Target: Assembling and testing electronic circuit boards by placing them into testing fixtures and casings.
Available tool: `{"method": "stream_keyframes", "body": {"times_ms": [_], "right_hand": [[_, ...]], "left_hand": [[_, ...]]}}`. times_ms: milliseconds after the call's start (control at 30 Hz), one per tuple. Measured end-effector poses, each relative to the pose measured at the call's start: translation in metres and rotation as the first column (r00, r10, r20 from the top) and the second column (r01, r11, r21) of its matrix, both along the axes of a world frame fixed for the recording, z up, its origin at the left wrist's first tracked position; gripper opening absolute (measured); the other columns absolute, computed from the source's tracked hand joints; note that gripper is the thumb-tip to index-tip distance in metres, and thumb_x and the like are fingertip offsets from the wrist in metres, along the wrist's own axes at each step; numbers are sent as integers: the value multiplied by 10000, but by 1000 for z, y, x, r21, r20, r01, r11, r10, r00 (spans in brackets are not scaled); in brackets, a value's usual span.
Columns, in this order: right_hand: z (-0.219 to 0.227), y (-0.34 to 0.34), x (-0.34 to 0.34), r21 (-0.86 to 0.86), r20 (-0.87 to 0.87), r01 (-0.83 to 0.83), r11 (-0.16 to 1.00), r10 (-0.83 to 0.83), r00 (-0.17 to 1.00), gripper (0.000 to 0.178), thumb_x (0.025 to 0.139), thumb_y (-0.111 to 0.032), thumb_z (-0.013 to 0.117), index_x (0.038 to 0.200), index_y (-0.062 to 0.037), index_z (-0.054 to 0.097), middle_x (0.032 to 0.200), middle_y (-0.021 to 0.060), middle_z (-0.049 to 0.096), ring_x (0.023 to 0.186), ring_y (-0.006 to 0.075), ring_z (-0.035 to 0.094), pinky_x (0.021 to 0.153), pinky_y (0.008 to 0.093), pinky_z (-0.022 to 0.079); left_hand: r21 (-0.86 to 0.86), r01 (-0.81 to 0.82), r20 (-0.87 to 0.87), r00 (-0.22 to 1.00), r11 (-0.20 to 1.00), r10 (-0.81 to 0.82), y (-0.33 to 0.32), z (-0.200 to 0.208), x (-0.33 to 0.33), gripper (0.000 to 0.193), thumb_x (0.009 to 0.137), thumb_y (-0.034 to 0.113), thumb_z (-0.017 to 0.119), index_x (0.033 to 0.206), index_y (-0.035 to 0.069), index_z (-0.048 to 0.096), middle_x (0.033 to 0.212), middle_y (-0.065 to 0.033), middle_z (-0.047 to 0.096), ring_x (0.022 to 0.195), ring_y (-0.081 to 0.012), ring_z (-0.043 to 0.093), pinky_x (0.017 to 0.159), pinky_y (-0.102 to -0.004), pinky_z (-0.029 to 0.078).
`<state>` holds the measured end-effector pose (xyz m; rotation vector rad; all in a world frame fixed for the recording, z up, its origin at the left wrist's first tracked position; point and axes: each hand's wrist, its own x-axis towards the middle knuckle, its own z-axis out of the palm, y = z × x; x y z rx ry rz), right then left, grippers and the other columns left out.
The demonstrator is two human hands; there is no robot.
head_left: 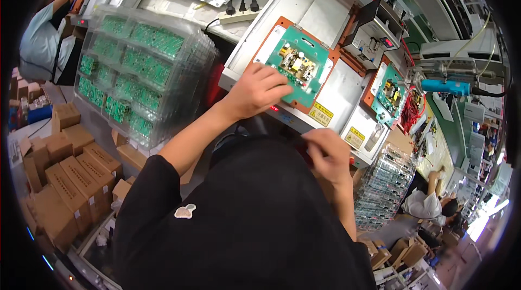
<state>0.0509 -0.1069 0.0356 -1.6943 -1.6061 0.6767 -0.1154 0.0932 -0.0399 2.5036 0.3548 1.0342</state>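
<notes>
Holds the left hand (pixel 258 93) at the front left corner of a green carrier (pixel 321 55), with bent fingers reaching over its front edge toward the circuit board (pixel 299 64) set in the carrier's middle. Cannot tell whether the fingertips touch or grasp anything there. Has the right hand (pixel 330 151) just beside the front edge of the white machine bed (pixel 337 88), blurred, unclenched, with the thumb apart from half-curled fingers.

Faces the carrier in its orange frame (pixel 283 21), toward the left edge of that bed, and a second carrier (pixel 381 95) at the right edge, with another board in it and a blue cylinder (pixel 445 87) just beside. Has yellow labels (pixel 321 113) along the front edge, and a control box (pixel 362 46) with a red display toward the back edge.

Has beyond the bed's left edge a stack of clear trays (pixel 190 70) full of green boards, with cardboard boxes (pixel 92 176) near it, and a power strip (pixel 236 17) with black plugs on a pale desk (pixel 157 1). Has a second tray stack (pixel 385 187) by the bed's front right corner. Wears a short-sleeved black shirt (pixel 255 219).
</notes>
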Motion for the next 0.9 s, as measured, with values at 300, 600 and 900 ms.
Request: {"method": "stream_keyframes", "body": {"times_ms": [300,600,900], "right_hand": [[-76,136,31,129,383,209,969,-243,891,317,891,-95,615,1204,-59,653,1128,152,674,992,368,658,828,459,534],[-107,219,-21,-46,554,157,987,-105,826,101,708,-27,666,800,6,691,946,182,654,846,351,699,711,443,574],[2,124,-37,382,414,161,910,-324,851,81,773,-110,681,770,-47,631,792,67,586,769,249,644,644,395,537]], "left_hand": [[62,-172,308,940,983,145,101,78,96,414,791,51,721,1199,55,649,1267,-169,605,1186,-341,557,1018,-423,424],[-867,-229,-156,968,442,195,-3,1,-124,124,976,19,590,1071,-31,651,960,-62,651,867,-115,601,786,-230,486],[-935,307,274,943,-178,188,-39,9,-109,649,962,295,655,1453,-13,364,1363,-124,564,1173,-257,619,1019,-441,515]]}}
